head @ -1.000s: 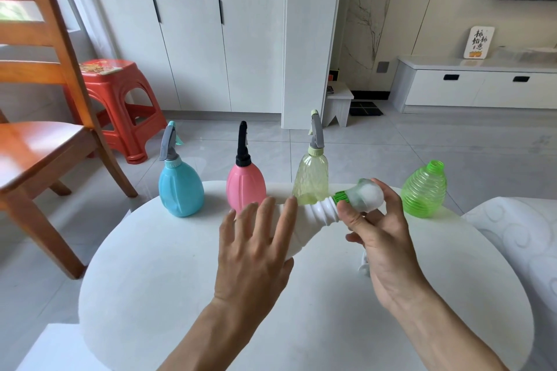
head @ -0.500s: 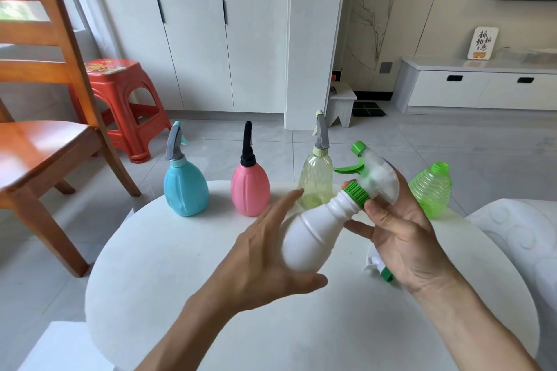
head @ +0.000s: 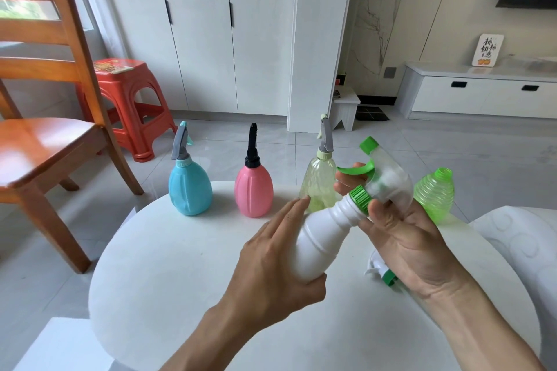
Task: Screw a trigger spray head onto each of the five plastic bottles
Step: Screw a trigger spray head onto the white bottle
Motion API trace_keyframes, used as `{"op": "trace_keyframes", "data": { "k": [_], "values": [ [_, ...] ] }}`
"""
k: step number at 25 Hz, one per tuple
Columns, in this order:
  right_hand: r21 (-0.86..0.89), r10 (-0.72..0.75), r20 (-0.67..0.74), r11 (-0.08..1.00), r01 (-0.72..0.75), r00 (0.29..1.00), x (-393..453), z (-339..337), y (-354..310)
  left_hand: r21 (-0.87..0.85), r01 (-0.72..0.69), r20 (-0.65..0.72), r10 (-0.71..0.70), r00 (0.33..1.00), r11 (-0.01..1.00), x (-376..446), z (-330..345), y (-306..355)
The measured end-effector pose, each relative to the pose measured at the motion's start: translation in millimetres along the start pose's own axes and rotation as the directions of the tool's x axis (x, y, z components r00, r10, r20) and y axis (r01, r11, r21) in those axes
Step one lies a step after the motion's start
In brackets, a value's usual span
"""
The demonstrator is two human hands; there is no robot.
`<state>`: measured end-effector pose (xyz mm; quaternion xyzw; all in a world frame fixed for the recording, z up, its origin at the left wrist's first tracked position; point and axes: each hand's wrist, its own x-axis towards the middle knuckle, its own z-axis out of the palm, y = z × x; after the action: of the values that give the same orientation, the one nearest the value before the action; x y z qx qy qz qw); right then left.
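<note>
— Can you read anything from where you stand?
— Only dark brush-written characters on the small white plaque (head: 487, 50) on the low cabinet (head: 482, 90); you can't make them out.

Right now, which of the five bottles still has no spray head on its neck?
The ribbed green bottle at far right: its threaded neck is bare, while the other four carry spray heads.
</note>
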<state>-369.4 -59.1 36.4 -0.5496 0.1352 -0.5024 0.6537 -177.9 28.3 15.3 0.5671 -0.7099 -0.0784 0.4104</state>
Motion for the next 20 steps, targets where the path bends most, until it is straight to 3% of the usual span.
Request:
{"op": "trace_keyframes", "data": {
  "k": [3,7,9,14,17,20],
  "values": [
    [-0.028,0.004,0.016,1.0,-0.004,1.0,0.0,0.7,-5.2,-0.169,0.079,0.091,-0.064,0.994,0.982,-0.8,1.2,-2.5],
    [-0.167,-0.048,-0.128,0.986,0.027,0.991,-2.2,11.6,-1.0,-0.124,0.079,0.005,-0.079,0.997,0.989,-4.9,11.0,4.3],
    [-0.146,-0.063,-0.144,0.988,0.042,0.988,-4.1,15.8,-3.7,-0.131,0.079,-0.013,-0.081,0.997,0.988,-6.4,16.0,6.8],
    [0.166,-0.018,0.079,0.986,0.005,0.997,-6.7,12.0,-24.9,-0.38,0.231,0.276,-0.128,0.953,0.896,-2.4,10.3,3.7],
    [0.081,0.038,0.133,0.996,-0.049,0.99,-7.2,10.0,-29.9,-0.449,0.293,0.345,-0.139,0.928,0.844,-5.3,17.7,10.3],
    [-0.07,0.048,0.043,0.997,-0.045,0.998,-8.0,11.8,-29.6,-0.51,0.339,0.385,-0.143,0.912,0.79,-5.5,22.7,9.9]
  ]
}}
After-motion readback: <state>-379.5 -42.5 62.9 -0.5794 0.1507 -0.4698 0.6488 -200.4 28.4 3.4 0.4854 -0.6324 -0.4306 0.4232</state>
